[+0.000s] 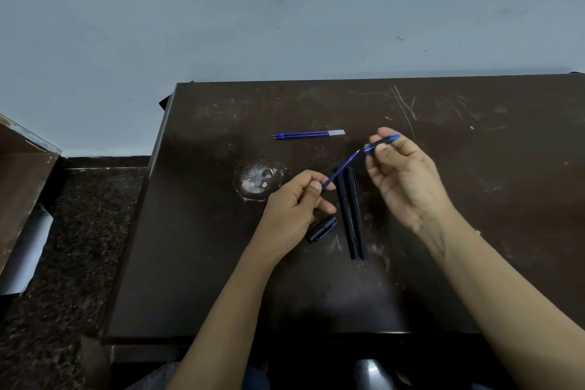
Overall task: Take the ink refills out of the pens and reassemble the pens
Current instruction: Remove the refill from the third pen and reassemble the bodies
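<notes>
Left hand [292, 210] pinching one refill [341, 169], right hand [406, 182] one tip [383, 142], two pens [350, 215]

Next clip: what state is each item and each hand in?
Left hand: pinches blue refill, raised.
Blue refill: bare, apart from the tip piece.
Right hand: grips blue tip piece, detached.
Two loose refills: lying side by side on table.
Two black pens: lying side by side.
Pen cap: off, lying on table.

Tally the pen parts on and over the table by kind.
Blue refills: 3, two lying, one in the left hand
Black pens: 2
Loose cap: 1
Blue tip piece, in the right hand: 1
Total: 7
</notes>
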`<state>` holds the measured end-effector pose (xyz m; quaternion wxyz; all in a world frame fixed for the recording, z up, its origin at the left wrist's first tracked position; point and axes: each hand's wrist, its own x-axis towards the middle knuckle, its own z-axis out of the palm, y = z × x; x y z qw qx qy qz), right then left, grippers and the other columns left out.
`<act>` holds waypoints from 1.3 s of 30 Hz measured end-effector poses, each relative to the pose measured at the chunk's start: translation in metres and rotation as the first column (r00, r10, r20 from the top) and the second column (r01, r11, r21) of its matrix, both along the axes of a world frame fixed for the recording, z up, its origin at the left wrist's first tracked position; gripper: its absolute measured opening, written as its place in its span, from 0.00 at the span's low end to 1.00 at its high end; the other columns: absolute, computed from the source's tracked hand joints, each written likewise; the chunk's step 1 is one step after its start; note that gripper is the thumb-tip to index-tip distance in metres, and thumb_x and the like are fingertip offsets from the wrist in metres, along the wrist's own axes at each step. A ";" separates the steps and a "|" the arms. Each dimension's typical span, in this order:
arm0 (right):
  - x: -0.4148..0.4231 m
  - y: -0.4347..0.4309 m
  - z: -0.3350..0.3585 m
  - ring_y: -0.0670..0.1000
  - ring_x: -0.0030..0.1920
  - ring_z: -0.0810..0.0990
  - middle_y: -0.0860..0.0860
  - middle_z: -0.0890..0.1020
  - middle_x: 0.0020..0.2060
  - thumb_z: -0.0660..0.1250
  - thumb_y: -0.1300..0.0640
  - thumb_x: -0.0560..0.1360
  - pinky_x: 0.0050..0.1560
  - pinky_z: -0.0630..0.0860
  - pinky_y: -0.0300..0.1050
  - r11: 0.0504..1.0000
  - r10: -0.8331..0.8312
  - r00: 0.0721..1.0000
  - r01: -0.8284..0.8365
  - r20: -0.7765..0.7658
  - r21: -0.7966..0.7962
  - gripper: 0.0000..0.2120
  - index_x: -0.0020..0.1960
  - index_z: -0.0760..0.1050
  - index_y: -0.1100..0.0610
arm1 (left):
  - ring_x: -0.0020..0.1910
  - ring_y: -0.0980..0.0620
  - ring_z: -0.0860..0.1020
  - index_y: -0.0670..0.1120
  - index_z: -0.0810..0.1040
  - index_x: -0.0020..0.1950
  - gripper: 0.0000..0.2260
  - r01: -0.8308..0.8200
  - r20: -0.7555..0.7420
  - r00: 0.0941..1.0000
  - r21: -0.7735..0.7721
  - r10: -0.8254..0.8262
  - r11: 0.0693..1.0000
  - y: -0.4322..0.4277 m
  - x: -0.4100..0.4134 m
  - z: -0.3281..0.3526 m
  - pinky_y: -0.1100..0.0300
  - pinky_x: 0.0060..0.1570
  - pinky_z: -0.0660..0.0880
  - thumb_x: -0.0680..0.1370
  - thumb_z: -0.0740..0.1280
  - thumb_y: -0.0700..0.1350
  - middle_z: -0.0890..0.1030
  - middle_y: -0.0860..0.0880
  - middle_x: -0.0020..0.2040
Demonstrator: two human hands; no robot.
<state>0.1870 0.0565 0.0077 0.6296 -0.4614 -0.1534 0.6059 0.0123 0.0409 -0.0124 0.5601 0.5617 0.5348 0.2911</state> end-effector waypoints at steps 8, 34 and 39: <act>-0.008 -0.012 -0.007 0.47 0.40 0.79 0.48 0.79 0.38 0.71 0.64 0.71 0.50 0.76 0.40 0.898 0.291 0.408 -0.428 0.866 -0.100 0.14 0.55 0.78 0.55 | 0.27 0.62 0.69 0.54 0.77 0.50 0.10 -0.300 0.058 0.953 0.023 0.298 0.954 0.006 -0.005 -0.007 0.66 0.29 0.66 0.83 0.57 0.47 0.83 0.51 0.36; -0.033 -0.018 -0.002 0.46 0.40 0.80 0.52 0.84 0.39 0.67 0.64 0.74 0.44 0.75 0.37 0.938 0.341 0.890 -0.303 0.301 -0.167 0.03 0.46 0.80 0.60 | 0.25 0.61 0.65 0.52 0.77 0.50 0.09 0.018 0.192 0.981 -0.215 0.024 0.976 -0.001 -0.004 0.009 0.69 0.25 0.62 0.83 0.57 0.46 0.79 0.53 0.34; -0.013 0.024 0.033 0.47 0.38 0.81 0.49 0.82 0.37 0.63 0.60 0.77 0.48 0.78 0.45 0.976 0.216 0.940 -0.202 0.265 -0.081 0.06 0.42 0.74 0.53 | 0.24 0.61 0.64 0.51 0.78 0.49 0.11 -0.077 0.178 0.978 -0.181 0.110 0.981 0.002 -0.008 0.008 0.70 0.23 0.61 0.84 0.56 0.46 0.75 0.54 0.33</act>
